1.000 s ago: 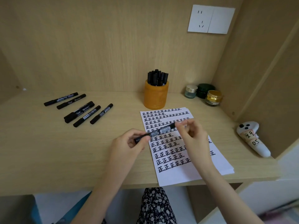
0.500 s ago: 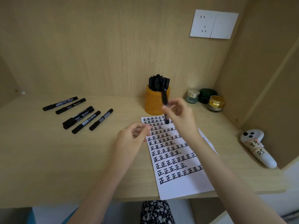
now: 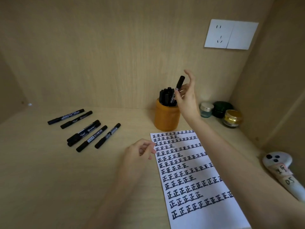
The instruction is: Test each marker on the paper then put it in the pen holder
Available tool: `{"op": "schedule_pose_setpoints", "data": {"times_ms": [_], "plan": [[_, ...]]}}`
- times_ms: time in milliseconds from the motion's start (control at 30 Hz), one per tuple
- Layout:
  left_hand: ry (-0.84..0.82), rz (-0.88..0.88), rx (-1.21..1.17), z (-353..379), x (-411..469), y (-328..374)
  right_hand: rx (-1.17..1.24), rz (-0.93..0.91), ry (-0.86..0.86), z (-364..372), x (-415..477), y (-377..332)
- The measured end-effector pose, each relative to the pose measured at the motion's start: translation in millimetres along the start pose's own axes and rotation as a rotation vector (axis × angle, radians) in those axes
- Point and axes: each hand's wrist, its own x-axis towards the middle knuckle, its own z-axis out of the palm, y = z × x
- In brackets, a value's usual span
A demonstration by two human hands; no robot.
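Note:
My right hand (image 3: 187, 98) is raised over the orange pen holder (image 3: 166, 119) at the back of the desk. It pinches a capped black marker (image 3: 179, 84) between thumb and a finger, index finger lifted. The marker stands nearly upright, its lower end down among several black markers (image 3: 165, 95) in the holder. My left hand (image 3: 140, 150) hovers loosely curled and holds nothing, at the left edge of the white paper (image 3: 206, 217), which is covered in rows of black test marks. Several loose black markers (image 3: 85, 129) lie on the desk to the left.
Three small jars, clear (image 3: 206, 109), dark green (image 3: 222, 109) and gold (image 3: 232, 118), stand in the back right corner. A white controller (image 3: 283, 172) with labels lies by the right wall. A wall socket (image 3: 231, 34) sits high on the back panel.
My right hand has carried the marker from over the paper up and back to the pen holder and turned it upright. My left hand let go of it and stayed by the paper's edge.

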Motion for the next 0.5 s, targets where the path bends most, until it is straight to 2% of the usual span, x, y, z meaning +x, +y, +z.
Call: {"op": "schedule_pose_setpoints", "data": {"times_ms": [100,500], "plan": [[-0.01,-0.003,0.021,1,5,-3,-0.102,0.035,-0.089,4,2,9],[0.07,-0.015,0.088,-3,14,-18,-0.284,-0.004,-0.143,11,1,28]]}}
